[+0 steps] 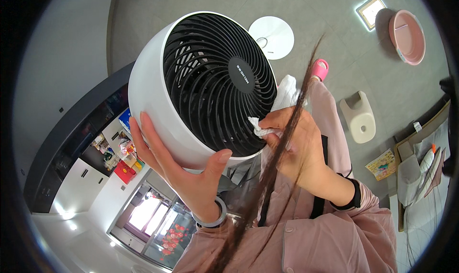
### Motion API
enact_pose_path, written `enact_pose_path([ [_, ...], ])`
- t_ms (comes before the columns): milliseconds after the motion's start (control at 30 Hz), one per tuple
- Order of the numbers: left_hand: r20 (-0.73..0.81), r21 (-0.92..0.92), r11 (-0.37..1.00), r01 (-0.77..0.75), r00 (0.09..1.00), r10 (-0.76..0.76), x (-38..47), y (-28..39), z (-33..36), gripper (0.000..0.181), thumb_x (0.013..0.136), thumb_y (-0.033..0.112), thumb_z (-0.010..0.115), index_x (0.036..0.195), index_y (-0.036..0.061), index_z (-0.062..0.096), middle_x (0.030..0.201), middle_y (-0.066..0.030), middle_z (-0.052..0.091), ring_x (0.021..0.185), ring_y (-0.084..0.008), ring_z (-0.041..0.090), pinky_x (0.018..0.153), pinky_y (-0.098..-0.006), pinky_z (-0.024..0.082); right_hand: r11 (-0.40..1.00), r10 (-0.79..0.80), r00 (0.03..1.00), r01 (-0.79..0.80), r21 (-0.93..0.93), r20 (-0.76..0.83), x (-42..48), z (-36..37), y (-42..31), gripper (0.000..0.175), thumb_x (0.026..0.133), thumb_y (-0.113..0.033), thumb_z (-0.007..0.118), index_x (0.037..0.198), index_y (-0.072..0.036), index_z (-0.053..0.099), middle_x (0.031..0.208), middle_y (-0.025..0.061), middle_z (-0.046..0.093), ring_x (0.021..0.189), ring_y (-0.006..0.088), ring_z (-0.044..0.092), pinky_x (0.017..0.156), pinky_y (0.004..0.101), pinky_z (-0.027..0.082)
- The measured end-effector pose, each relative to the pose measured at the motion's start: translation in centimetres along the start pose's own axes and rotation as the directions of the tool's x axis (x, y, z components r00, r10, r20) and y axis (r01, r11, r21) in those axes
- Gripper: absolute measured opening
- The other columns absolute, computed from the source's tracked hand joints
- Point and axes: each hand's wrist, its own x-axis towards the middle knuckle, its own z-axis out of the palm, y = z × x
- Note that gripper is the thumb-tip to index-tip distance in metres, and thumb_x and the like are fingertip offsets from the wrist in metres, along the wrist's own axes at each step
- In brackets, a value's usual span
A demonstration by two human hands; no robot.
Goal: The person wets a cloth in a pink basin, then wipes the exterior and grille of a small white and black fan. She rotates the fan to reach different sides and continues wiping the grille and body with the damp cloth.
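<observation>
A round fan head with a white housing [148, 83] and a black spiral grille [211, 94] fills the middle of the view, tilted, its front towards me. My left hand [183, 169] grips the lower left of the housing, thumb at the front rim and fingers spread along the side. Pinched in my right hand [299, 147] is a crumpled white cloth or wipe [264, 129], which touches the lower right of the grille. More of the white material [287, 94] shows behind the fan's right edge. Strands of hair hang across my right hand and hide part of it.
On the grey floor are a white round disc [276, 36], a pink basin [412, 40], a cream plastic stool [360, 122] and a lit square panel or reflection [371, 12]. A sofa with cushions [410, 176] stands at the right. Shelving with packages lies at the left.
</observation>
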Motion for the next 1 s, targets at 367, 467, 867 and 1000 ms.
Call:
enact_pose_path([
  [367,0.017,-0.054,0.999,0.005,1.0,-0.004,-0.2,0.8,0.0,0.127,0.059,0.071,0.084,0.156,0.0072,0.033,0.159,-0.0229,0.023,0.145,-0.0426,0.027,0.11,-0.0546,0.034,0.977,0.081,0.996,-0.071,0.201,-0.039,3.9,0.5,-0.1,0.017,0.074,0.0,0.077,0.088,-0.005,0.07,0.084,0.0073,0.069,0.081,0.03,0.062,0.07,0.0378,0.05],
  [467,0.014,-0.049,0.999,0.003,1.0,-0.002,0.1,0.5,-0.1,0.126,0.059,0.071,0.084,0.155,0.0072,0.034,0.159,-0.023,0.022,0.145,-0.0425,0.027,0.111,-0.0546,0.034,0.959,0.171,0.984,-0.158,0.236,-0.038,3.3,0.9,-0.2,0.014,0.077,-0.002,0.077,0.089,-0.004,0.07,0.09,0.0087,0.07,0.087,0.0286,0.063,0.073,0.038,0.05],
  [867,0.014,-0.063,0.998,0.006,1.0,-0.006,0.2,0.7,-0.3,0.12,0.061,0.067,0.085,0.154,0.0071,0.037,0.159,-0.0226,0.024,0.144,-0.0419,0.03,0.111,-0.0535,0.035,0.987,-0.06,0.988,0.08,0.14,-0.139,2.7,1.6,0.7,0.019,0.076,0.006,0.072,0.093,-0.003,0.07,0.095,0.0114,0.068,0.089,0.0317,0.061,0.078,0.0375,0.048],
  [1000,0.006,-0.075,0.997,0.015,1.0,-0.014,0.3,0.4,-0.3,0.118,0.061,0.064,0.086,0.153,0.0075,0.039,0.159,-0.0219,0.025,0.144,-0.0414,0.031,0.111,-0.0527,0.036,0.975,0.027,0.999,-0.017,0.22,-0.045,4.1,1.0,0.8,0.017,0.077,0.003,0.074,0.092,-0.003,0.07,0.089,0.0094,0.069,0.084,0.0274,0.063,0.074,0.035,0.049],
])
